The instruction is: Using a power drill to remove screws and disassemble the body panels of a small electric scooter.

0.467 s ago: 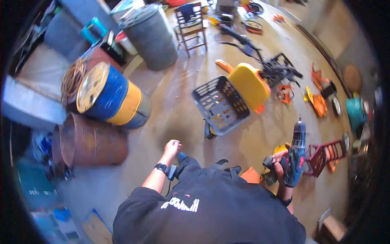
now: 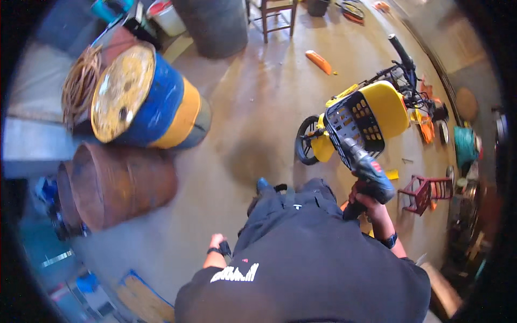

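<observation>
My right hand (image 2: 360,196) is closed round the grip of a blue and black cordless drill (image 2: 371,175), its bit end angled up and forward over a yellow ride-on vehicle (image 2: 385,107) with a black perforated basket (image 2: 344,121) and a black front wheel (image 2: 307,140). My left hand (image 2: 217,239) hangs low at my left side, a black band with a device on the wrist; its fingers are too small and blurred to read.
To the left are a blue and yellow drum (image 2: 172,113), rusty barrels (image 2: 124,185) and coiled hose (image 2: 81,86). A wooden chair (image 2: 274,21) stands ahead, an orange part (image 2: 319,62) lies on the floor, and a small red chair (image 2: 423,194) is at right.
The view has shifted forward and turned, so the vehicle sits further right. My right hand has swung the drill from upright to tilted forward-left. My left hand appears lower, toward my side.
</observation>
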Demonstrator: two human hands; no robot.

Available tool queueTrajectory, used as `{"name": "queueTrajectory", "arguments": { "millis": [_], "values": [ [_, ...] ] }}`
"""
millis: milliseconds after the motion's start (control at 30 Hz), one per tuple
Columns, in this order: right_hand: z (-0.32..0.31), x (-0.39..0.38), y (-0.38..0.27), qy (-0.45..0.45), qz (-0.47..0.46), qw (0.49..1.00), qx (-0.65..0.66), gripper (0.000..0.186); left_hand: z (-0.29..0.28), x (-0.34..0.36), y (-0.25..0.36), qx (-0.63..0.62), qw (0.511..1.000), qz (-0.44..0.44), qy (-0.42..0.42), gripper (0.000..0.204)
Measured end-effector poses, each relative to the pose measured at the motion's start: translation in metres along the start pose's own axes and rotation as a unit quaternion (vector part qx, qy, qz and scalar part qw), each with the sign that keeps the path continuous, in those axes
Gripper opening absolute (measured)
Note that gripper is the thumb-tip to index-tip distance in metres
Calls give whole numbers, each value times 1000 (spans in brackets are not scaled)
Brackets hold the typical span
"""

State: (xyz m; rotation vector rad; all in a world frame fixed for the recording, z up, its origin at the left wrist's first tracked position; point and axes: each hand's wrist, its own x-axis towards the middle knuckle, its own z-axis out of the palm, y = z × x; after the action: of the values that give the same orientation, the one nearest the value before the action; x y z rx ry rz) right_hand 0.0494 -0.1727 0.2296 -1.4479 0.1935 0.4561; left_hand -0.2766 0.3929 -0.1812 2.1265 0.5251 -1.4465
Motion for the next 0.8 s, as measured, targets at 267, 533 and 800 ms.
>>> {"name": "queueTrajectory", "arguments": {
  "millis": [267, 533, 800],
  "values": [
    [46, 91, -17, -32, 106, 965, -239, 11, -211, 63, 122, -462, 881, -35, 101, 10],
    [88, 299, 14, -1, 43, 976, -212, 23, -458, 54, 329, -231, 949, 198, 79, 37],
    [94, 423, -49, 2, 58, 929, -366, 30, -602, 102, 346, 11, 989, 96, 112, 38]
  ]
}}
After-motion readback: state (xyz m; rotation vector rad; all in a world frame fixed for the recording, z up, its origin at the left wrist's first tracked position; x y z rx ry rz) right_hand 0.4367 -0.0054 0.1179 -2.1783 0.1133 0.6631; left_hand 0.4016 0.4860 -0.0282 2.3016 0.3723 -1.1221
